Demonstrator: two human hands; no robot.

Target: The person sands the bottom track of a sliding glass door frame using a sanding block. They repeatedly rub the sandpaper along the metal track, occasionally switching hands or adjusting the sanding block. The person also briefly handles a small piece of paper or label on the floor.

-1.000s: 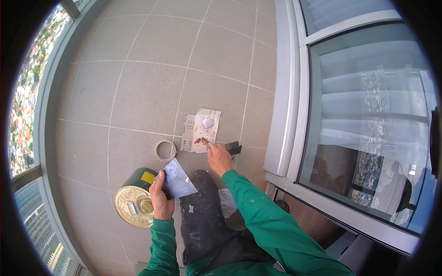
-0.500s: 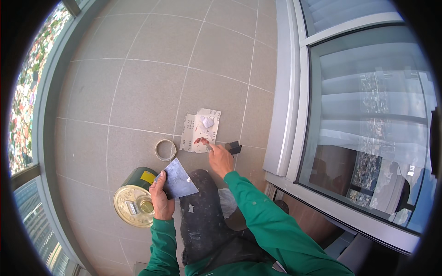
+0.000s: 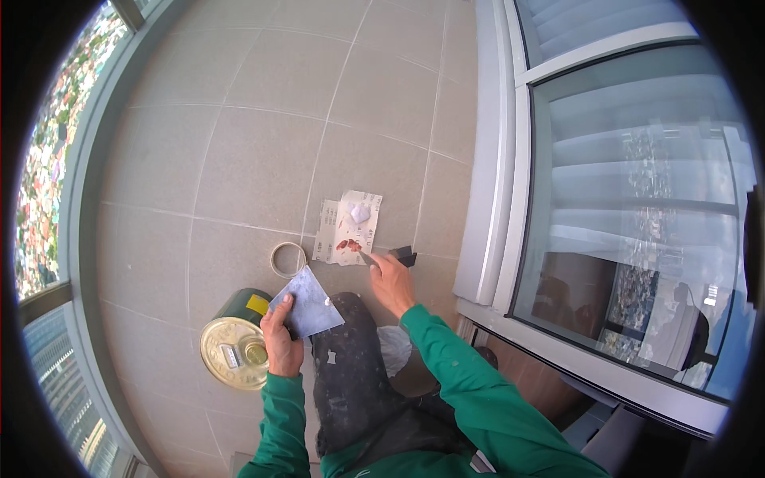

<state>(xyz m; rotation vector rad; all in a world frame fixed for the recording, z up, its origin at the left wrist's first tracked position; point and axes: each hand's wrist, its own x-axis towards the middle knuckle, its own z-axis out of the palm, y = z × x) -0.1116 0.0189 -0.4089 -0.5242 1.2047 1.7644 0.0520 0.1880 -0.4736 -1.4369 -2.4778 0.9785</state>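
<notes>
My left hand [image 3: 280, 342] is closed on the edge of a flat blue-grey square sheet [image 3: 313, 309], thumb on top, with a small white blob at its right edge. My right hand [image 3: 390, 281] grips a putty-knife-like tool with a dark handle [image 3: 406, 256]; its narrow blade [image 3: 367, 258] points at red paste [image 3: 348, 245]. That paste lies on a torn piece of printed beige paper [image 3: 327, 231] on the floor, below a white lump [image 3: 359, 213]. Whether the blade touches the paper, I cannot tell.
A roll of tape [image 3: 275, 260] lies left of the paper. Beside my left hand is a dark green tin [image 3: 239, 309] with a gold lid. A railing [image 3: 82, 183] runs along the left, a framed glass door [image 3: 522, 191] along the right. Crumpled whitish plastic [image 3: 394, 350] lies by my leg.
My right hand has drawn back slightly to the right with the tool, its tip now off the red paste. The left hand and sheet have barely shifted.
</notes>
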